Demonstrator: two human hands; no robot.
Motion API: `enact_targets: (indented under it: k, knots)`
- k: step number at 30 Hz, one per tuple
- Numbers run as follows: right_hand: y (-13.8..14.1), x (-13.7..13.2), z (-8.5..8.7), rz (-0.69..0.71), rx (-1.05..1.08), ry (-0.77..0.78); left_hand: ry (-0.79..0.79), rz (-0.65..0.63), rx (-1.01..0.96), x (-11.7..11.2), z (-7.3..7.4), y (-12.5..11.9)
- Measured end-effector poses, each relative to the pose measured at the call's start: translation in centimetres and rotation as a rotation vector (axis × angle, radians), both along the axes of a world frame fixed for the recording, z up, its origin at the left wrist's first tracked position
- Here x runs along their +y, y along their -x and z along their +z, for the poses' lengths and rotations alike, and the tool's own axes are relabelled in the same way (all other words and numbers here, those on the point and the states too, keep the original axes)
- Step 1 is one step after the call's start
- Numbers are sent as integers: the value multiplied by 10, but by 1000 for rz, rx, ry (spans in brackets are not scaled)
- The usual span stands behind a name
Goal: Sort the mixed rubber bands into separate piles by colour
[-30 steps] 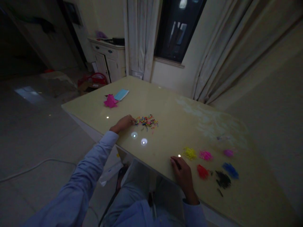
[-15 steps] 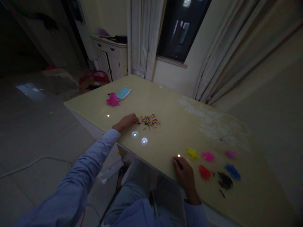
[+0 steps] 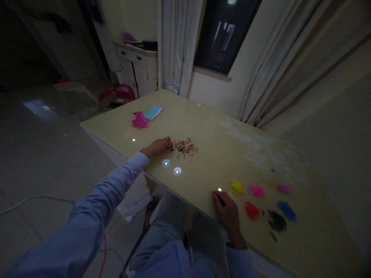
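On the pale table lies a loose pile of small multicoloured bands [image 3: 185,146], which look like little rubber bands. At its left edge my left hand [image 3: 159,146] reaches in, fingertips bent together and touching the pile; anything between them is too small to make out. My right hand [image 3: 226,210] rests by the table's front edge with its fingers curled, and whatever it holds, if anything, is hidden. Right of it are sorted heaps: yellow [image 3: 236,187], pink [image 3: 256,190], red [image 3: 252,211], black [image 3: 277,221], blue [image 3: 286,210] and purple [image 3: 284,189].
Toward the table's far left lie a crumpled pink piece [image 3: 140,120] and a light blue packet [image 3: 153,112]. The table [image 3: 203,127] stands before curtains [image 3: 176,46] and a dark window [image 3: 227,34]. A white cabinet [image 3: 136,67] is behind it.
The view has shifted slightly. My left hand stays at the pile's left edge with its fingers shifted a little; my right hand stays in place.
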State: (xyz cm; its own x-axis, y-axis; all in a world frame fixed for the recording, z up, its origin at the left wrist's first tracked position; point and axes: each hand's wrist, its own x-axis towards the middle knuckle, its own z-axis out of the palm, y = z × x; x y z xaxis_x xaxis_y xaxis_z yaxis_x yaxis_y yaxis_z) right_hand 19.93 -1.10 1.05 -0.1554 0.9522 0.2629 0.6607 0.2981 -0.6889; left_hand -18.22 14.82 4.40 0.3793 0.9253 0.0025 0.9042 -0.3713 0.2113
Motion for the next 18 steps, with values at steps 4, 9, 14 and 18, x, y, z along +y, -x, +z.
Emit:
enact_targets:
  k: [4, 9, 14, 18]
  knots:
    - [-1, 0, -4, 3, -22, -10, -22, -82, 113, 0, 10, -4]
    - [-2, 1, -5, 2, -32, -21, -38, -191, 270, 0, 21, -10]
    - [-1, 0, -3, 6, -30, -44, -12, -205, 268, 2, 16, -11]
    - [0, -1, -1, 10, -20, -57, 16, -169, 235, -1, 9, -8]
